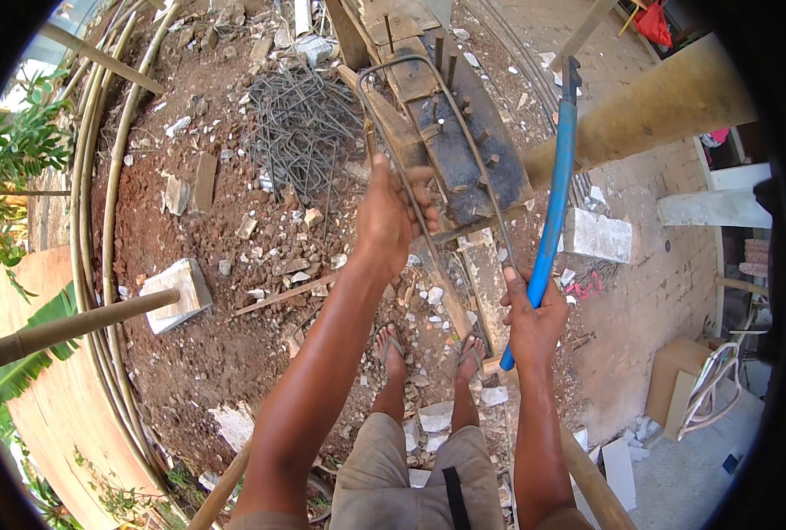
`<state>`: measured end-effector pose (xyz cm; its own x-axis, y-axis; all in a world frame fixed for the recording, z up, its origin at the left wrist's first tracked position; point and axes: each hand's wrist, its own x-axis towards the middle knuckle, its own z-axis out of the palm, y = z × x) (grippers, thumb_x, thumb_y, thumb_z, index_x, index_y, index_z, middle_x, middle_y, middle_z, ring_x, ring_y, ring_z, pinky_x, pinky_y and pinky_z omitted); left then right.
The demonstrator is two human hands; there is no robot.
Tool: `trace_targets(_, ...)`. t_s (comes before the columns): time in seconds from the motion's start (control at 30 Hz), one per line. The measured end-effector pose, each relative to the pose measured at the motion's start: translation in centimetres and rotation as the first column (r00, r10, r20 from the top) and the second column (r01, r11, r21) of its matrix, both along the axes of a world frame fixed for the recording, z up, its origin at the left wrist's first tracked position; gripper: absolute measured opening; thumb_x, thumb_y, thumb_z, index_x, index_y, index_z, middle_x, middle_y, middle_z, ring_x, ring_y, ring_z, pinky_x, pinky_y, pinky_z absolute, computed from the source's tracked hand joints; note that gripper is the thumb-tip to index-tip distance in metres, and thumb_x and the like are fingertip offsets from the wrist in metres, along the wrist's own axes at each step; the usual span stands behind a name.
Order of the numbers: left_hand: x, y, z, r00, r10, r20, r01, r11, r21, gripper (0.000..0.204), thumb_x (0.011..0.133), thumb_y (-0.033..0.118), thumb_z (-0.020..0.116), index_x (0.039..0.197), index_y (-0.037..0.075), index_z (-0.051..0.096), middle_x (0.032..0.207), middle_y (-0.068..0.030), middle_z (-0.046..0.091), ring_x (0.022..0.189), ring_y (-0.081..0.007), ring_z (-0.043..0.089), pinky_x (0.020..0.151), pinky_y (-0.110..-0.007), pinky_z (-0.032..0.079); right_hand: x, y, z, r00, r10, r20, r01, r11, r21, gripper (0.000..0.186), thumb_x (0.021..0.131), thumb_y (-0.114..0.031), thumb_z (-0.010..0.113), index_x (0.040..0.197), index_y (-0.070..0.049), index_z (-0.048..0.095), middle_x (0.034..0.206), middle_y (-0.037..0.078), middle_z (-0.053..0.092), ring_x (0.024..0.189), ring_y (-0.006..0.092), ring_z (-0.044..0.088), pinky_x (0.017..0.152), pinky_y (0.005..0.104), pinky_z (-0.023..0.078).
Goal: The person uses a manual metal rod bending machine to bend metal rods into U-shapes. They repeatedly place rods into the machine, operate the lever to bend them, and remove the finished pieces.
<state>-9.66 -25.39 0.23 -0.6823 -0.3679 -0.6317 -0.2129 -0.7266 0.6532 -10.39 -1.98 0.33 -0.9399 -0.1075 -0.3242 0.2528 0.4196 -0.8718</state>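
My right hand (534,320) is closed around the lower part of a long blue-handled bar bender (554,221), whose dark metal jaw points up and away. A steel rod bent into a long U (474,141) lies over a dark wooden bench (499,181) with short metal pegs. One leg of the rod runs down to my right thumb; I cannot tell if that hand also grips it. The other leg crosses the fingers of my left hand (391,212). That hand is open, its thumb raised and fingers spread, not closed on the rod.
A tangled heap of bent steel rods (300,124) lies left of the bench on rubble-strewn soil. Thick bamboo poles (649,106) stand or slant around me. A white block (598,236) sits at the right; another (176,291) is pierced by a pole at the left.
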Motion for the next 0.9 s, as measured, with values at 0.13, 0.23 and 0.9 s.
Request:
trace_targets(0.13,1.0,-0.4,0.0,0.981,-0.154,0.122,0.16,0.986,-0.04,0.067,0.116,0.058,0.022,0.098,0.004,0.057,0.07,0.0022,0.037,0.063,-0.0168,0.046,0.063,-0.038,0.045,0.0,-0.3,0.0,0.999,-0.014,0.03,0.015,0.999,-0.033,0.03,0.098,-0.023,0.08,0.109,0.005,0.072,0.072,0.004,0.067,0.059,0.0077,0.061,0.051,0.025,0.046)
trace_targets(0.23,1.4,-1.4,-0.9,0.968,-0.216,0.128,0.226,0.972,-0.07,0.067,0.116,0.057,0.022,0.094,0.003,0.056,0.066,0.0012,0.039,0.059,-0.0186,0.052,0.06,-0.041,0.05,-0.3,-0.3,0.1,1.0,0.006,0.03,-0.006,1.0,-0.016,0.031,0.099,-0.024,0.08,0.109,0.004,0.072,0.071,0.004,0.066,0.058,0.0074,0.06,0.05,0.024,0.045)
trace_targets(0.9,-11.5,-14.1,-1.5,0.962,-0.012,0.273,0.173,0.8,-0.574,0.05,0.099,0.056,0.074,0.087,0.01,0.059,0.068,0.0056,0.041,0.054,-0.0066,0.04,0.048,-0.027,0.047,-4.4,6.9,2.0,0.89,0.432,-0.144,-0.423,0.902,0.09,0.023,0.095,-0.018,0.081,0.107,0.0,0.076,0.085,0.005,0.07,0.073,0.0121,0.061,0.065,0.0303,0.048)
